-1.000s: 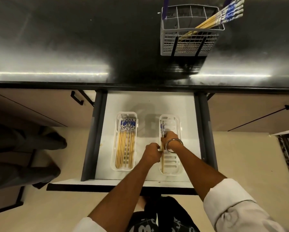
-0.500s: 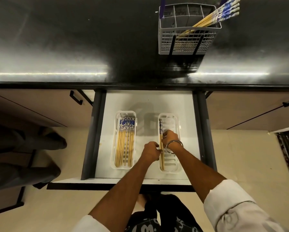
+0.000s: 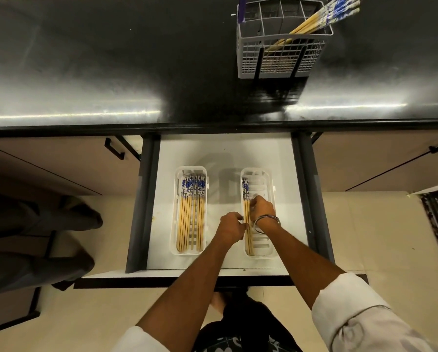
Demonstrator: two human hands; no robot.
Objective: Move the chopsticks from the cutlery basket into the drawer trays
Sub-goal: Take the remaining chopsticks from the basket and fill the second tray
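Observation:
A grey wire cutlery basket point(image 3: 281, 59) stands on the dark counter at the top right, with several blue-topped chopsticks point(image 3: 322, 15) leaning out of its right corner. In the open white drawer lie two white trays. The left tray point(image 3: 190, 171) holds several chopsticks in a row. The right tray point(image 3: 263, 247) has a few chopsticks point(image 3: 245, 189) along its left wall. My right hand point(image 3: 262, 208) pinches these chopsticks near their middle. My left hand point(image 3: 230, 227) touches them from the left with curled fingers.
The drawer point(image 3: 225, 153) is pulled out below the counter edge, with dark side rails. Cabinet doors with black handles point(image 3: 115, 148) flank it. A second person's legs and shoes point(image 3: 68, 219) stand at the left. The floor is pale tile.
Both hands stayed at the right tray and shifted slightly while settling the chopsticks against its left wall. The basket and left tray have not moved.

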